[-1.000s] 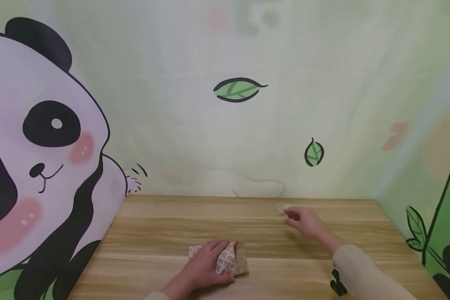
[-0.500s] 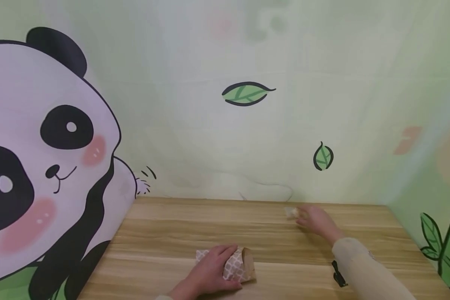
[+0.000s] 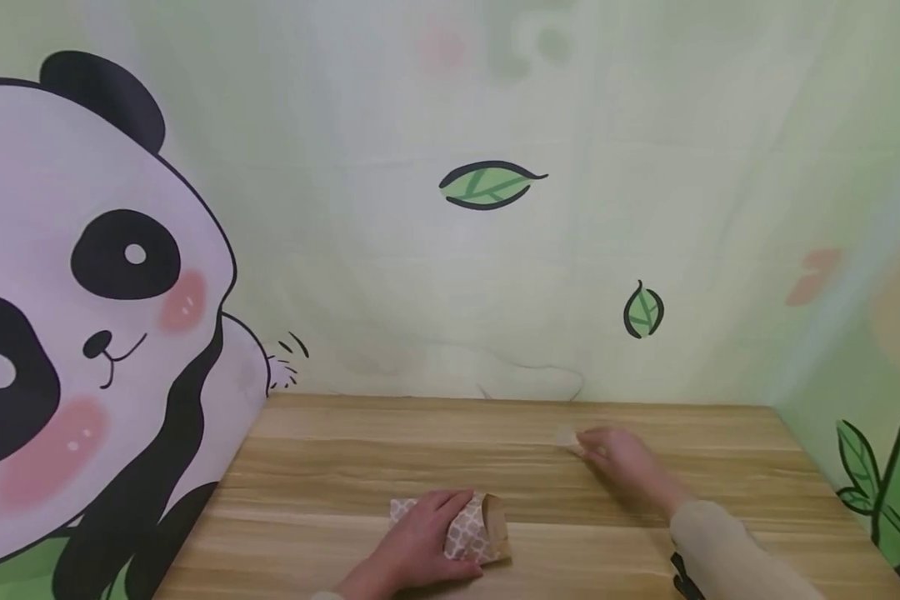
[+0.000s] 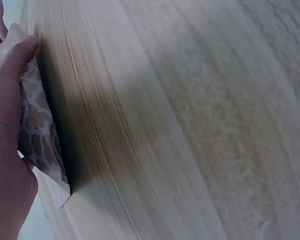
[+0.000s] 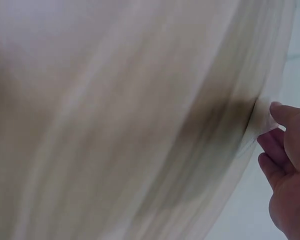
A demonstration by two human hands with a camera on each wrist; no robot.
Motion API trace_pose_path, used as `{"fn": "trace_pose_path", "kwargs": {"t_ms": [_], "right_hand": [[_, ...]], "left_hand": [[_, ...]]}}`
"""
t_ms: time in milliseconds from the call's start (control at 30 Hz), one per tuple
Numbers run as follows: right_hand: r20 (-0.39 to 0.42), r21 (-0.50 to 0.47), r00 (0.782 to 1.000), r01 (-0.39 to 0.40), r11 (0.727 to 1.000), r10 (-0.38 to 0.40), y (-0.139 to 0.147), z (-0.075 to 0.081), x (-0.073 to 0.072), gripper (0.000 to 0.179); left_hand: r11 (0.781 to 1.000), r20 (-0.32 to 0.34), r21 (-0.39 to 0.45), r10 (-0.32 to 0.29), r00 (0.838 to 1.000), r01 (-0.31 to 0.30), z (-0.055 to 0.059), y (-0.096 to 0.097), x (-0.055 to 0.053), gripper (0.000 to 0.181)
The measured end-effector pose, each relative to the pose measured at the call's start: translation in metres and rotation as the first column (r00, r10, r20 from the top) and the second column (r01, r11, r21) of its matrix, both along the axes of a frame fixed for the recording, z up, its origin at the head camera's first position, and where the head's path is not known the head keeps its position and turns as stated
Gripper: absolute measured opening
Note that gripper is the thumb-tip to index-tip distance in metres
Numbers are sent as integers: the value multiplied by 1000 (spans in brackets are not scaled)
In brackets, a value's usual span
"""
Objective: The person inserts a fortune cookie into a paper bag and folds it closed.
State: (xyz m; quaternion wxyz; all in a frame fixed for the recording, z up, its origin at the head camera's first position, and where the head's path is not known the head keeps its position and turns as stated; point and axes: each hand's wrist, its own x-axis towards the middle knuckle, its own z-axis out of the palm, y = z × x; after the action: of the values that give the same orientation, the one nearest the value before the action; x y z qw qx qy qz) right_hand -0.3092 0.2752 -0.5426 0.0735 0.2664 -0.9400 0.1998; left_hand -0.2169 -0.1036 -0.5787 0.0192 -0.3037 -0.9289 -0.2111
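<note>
My left hand (image 3: 422, 543) grips a paper bag (image 3: 468, 533) with a white lattice pattern, lying on the wooden table. The bag's open brown mouth faces right. In the left wrist view, the thumb and palm lie along the patterned bag (image 4: 37, 125), and part of it is hidden behind the hand. Farther back on the right, my right hand (image 3: 627, 463) pinches a small clear plastic packet (image 3: 567, 438) between thumb and fingers. The right wrist view shows the see-through packet (image 5: 259, 122) close to the tabletop; its contents cannot be made out.
A small black object (image 3: 686, 577) lies on the table (image 3: 330, 467), partly covered by the right sleeve (image 3: 735, 546). Behind the table's back edge hangs a pale green cloth (image 3: 390, 275) printed with a panda and leaves.
My right hand has picked up the clear packet from near the back edge and drawn it slightly toward me. The left hand keeps its grip on the paper bag. The head view shifted slightly.
</note>
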Motion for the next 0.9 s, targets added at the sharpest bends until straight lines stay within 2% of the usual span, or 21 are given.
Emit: {"fn": "trace_pose_path", "kwargs": {"t_ms": [267, 367, 433, 500, 567, 700, 767, 900], "right_hand": [[-88, -28, 996, -26, 999, 23, -4, -10, 28, 26], [-139, -46, 990, -15, 999, 8, -5, -13, 36, 28], [-144, -58, 990, 1, 998, -9, -5, -14, 39, 28], [-103, -92, 993, 41, 995, -50, -5, -13, 41, 28], [-24, -154, 995, 92, 984, -97, -4, -9, 42, 30], [128, -245, 979, 186, 951, -159, -2, -1, 38, 35], [164, -247, 973, 199, 948, -161, -2, 1, 35, 37], [194, -204, 971, 181, 962, -141, -2, 2, 28, 37]], "left_hand": [[1000, 2, 0, -7, 1000, 7, 2, 2, 0, 102], [1000, 0, 2, -7, 1000, 7, 1, 2, 0, 102], [1000, -5, 0, -10, 1000, 10, 1, 1, -1, 102], [1000, -12, -5, -14, 1000, 14, 1, 1, -1, 102], [1000, -20, -10, -17, 1000, 17, 2, 0, -2, 102], [1000, -25, -16, -17, 1000, 17, 3, 0, -2, 101], [1000, -20, -18, -16, 1000, 16, 3, 0, -2, 101], [1000, -10, -22, -14, 1000, 13, 4, 0, -1, 102]]}}
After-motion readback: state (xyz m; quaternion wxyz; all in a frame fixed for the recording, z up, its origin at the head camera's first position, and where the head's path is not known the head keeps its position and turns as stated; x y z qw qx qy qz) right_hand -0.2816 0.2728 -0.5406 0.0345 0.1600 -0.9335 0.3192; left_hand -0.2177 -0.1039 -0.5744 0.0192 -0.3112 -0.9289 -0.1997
